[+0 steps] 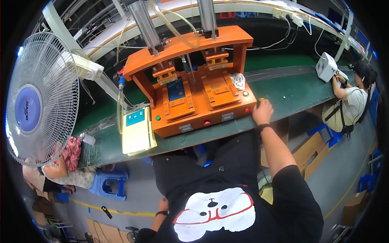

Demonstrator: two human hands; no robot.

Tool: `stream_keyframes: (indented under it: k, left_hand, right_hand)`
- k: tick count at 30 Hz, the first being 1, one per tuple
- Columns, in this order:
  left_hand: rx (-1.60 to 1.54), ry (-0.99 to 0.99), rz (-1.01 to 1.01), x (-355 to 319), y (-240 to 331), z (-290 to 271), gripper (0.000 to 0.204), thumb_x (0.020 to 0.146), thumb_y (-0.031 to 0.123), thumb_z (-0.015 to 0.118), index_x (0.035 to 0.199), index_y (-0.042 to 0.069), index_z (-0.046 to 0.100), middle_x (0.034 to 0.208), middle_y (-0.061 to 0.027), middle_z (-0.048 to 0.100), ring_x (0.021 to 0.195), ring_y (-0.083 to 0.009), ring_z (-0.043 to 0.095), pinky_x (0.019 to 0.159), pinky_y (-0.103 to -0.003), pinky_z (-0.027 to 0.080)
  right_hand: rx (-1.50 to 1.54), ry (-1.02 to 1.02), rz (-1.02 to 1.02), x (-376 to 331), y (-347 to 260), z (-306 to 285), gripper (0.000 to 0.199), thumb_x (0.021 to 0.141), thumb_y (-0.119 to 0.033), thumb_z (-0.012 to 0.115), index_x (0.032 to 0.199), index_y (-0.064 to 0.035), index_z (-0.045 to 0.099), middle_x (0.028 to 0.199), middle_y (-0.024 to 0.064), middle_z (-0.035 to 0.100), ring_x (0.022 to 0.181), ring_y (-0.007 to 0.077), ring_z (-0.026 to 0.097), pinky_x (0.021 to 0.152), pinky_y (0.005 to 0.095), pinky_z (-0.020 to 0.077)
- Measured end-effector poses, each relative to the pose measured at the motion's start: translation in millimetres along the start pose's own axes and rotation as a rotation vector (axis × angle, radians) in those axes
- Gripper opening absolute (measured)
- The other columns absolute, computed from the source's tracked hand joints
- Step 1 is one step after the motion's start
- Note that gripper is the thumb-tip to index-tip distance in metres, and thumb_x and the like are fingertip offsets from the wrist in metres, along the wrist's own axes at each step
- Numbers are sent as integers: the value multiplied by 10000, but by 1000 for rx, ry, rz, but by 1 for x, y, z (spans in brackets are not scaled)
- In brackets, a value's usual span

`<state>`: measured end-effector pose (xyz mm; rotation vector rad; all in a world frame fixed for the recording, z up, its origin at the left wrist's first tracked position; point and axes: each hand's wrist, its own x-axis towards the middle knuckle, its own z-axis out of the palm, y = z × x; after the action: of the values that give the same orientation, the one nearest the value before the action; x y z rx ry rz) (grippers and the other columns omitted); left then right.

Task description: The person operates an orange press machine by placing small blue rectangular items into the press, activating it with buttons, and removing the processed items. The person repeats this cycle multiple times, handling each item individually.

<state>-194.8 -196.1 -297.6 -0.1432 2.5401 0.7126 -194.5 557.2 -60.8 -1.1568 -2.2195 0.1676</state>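
Observation:
My right hand (263, 112) is at the front right corner of an orange pneumatic press (184, 128), its fingers curled in. A small yellowish bit shows by the fingertips; I cannot make out what it is. My left hand (163, 204) hangs low beside my thigh, its fingers mostly hidden. The press has two stations under metal cylinders, with both heads raised. On the left station's plate lies a dark blue flat panel (176, 90); the right station's plate (220, 90) shows bare orange. A white cloth (238, 81) rests at the press's right side.
Left of the press, a stack of pale yellow sheets (137, 137) carries a blue flat piece (135, 118). A large fan (42, 99) stands at the far left, near a seated person and a blue stool (109, 184). Another person (351, 99) sits right, by a white box-shaped device (325, 67).

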Motion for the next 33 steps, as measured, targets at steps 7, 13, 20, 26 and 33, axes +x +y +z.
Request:
stream_keyframes:
  k: [7,13,20,26,33]
  left_hand:
    - [598,-38,482,-6,-50,18,243,835,184,648,1046,89,720,988,-226,739,936,-455,716,835,-540,572]
    - [83,35,37,2,-14,6,226,840,190,625,1026,108,725,929,-201,747,882,-447,726,781,-549,576]
    - [-21,81,44,21,89,-18,228,854,196,622,1034,100,724,942,-200,748,889,-437,724,791,-540,574]
    - [-12,67,152,54,210,-43,232,865,202,620,1042,93,723,953,-200,748,896,-429,723,799,-531,573]
    - [22,56,174,85,277,-73,236,879,208,617,1051,86,723,965,-199,749,904,-420,722,808,-521,571]
  right_hand:
    - [13,38,-26,1,-2,-4,389,884,-278,704,1177,-30,644,1218,182,605,1253,382,525,1057,538,394]
    - [14,5,-4,1,-5,-7,410,876,-272,705,1195,-22,639,1220,190,607,1249,388,525,1056,539,389]
    - [78,23,-6,2,2,-3,445,855,-255,723,1212,-5,632,1214,192,607,1265,404,509,1071,543,376]
    - [768,148,88,52,19,-20,300,912,-97,690,1194,-7,637,1084,133,635,1016,254,622,911,383,509]
    - [1108,265,-477,268,-159,-223,412,963,-110,734,1334,8,597,1126,84,687,980,137,648,861,282,520]
